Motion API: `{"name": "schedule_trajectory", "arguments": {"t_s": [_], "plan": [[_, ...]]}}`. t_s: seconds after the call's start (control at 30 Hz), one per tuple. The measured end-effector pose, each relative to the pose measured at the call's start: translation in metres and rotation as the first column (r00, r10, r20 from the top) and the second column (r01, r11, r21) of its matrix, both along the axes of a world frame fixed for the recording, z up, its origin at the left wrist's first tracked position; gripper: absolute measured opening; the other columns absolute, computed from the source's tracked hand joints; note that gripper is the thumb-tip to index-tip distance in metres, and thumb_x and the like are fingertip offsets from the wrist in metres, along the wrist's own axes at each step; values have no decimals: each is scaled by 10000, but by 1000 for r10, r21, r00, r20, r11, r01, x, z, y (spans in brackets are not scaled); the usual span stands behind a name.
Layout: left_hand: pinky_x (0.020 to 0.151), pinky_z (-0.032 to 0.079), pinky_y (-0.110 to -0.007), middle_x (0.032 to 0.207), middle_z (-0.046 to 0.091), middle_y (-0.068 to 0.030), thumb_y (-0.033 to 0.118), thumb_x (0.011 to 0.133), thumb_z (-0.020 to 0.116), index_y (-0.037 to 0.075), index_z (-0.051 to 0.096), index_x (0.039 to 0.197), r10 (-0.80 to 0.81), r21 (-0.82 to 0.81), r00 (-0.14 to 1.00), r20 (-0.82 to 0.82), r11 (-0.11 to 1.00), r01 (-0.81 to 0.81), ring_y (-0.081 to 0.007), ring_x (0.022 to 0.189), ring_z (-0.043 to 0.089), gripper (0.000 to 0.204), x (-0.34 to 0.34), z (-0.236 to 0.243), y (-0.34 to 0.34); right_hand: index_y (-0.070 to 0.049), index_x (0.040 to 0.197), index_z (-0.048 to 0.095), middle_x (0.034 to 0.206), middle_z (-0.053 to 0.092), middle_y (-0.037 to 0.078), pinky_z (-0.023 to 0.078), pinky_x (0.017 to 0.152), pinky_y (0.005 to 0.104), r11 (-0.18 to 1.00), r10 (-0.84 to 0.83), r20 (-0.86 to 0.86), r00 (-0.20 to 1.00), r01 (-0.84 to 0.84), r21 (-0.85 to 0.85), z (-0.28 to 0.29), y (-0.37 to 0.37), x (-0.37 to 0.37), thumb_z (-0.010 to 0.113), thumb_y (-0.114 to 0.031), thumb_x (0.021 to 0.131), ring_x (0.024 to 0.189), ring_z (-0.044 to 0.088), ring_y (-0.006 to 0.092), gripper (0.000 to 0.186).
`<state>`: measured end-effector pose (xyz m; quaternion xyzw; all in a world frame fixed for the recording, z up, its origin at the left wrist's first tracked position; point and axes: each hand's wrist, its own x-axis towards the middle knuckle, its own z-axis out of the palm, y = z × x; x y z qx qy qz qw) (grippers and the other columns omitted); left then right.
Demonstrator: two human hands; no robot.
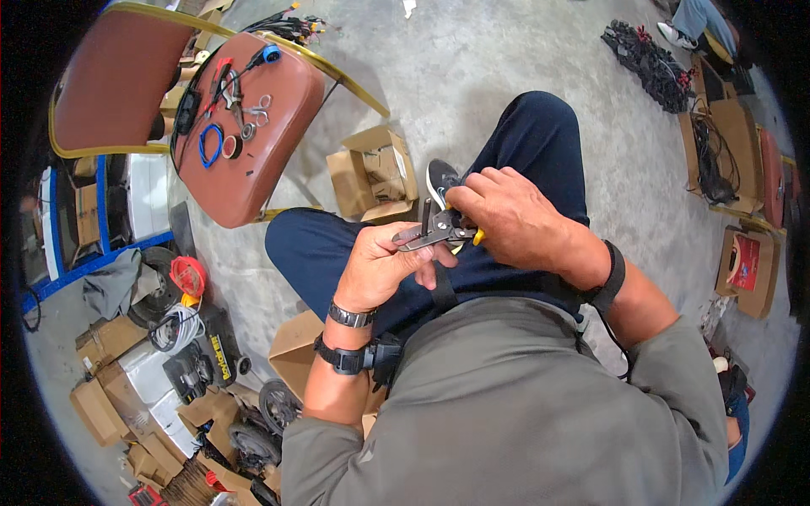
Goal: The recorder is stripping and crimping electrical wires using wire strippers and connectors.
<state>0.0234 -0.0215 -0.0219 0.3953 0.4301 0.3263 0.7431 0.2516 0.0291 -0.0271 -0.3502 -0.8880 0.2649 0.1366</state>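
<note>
My right hand (510,218) is closed around the yellow handles of a pair of wire strippers (440,226), held above my lap. Their grey metal jaws point left, toward my left hand (381,266). The fingers of that hand are bent in and pinched close against the jaws; what lies between them is too small to make out. A thin dark piece (426,211) stands up beside the tool's head. I cannot tell whether it belongs to the tool or is held in the jaws.
A brown padded chair (283,93) at the left bears scissors (260,110), tape rolls, blue wire (210,145) and a cable with a blue plug (270,54). An open cardboard box (353,181) stands before me. Black cables (650,67) lie far right; boxes and wheels crowd the lower left.
</note>
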Motion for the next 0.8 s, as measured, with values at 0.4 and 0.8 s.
{"name": "schedule_trajectory", "arguments": {"t_s": [0.4, 0.8], "plan": [[542, 499, -235, 717, 696, -63, 122, 934, 671, -5, 715, 926, 242, 246, 955, -170, 949, -197, -93, 603, 623, 134, 14, -14, -10, -17, 1084, 554, 922, 578, 139, 491, 750, 437, 983, -46, 106, 993, 64, -172, 10, -4, -2, 610, -3, 753, 896, 587, 330, 337], [533, 460, -286, 656, 636, -74, 118, 910, 683, -8, 692, 916, 410, 612, 725, -554, 790, 22, -123, 568, 592, 126, 21, -12, -4, 4, 915, 557, 823, 619, 163, 530, 674, 422, 994, -106, 128, 986, 110, -26, 11, -5, -3, 624, -70, 763, 780, 645, 345, 182]]}}
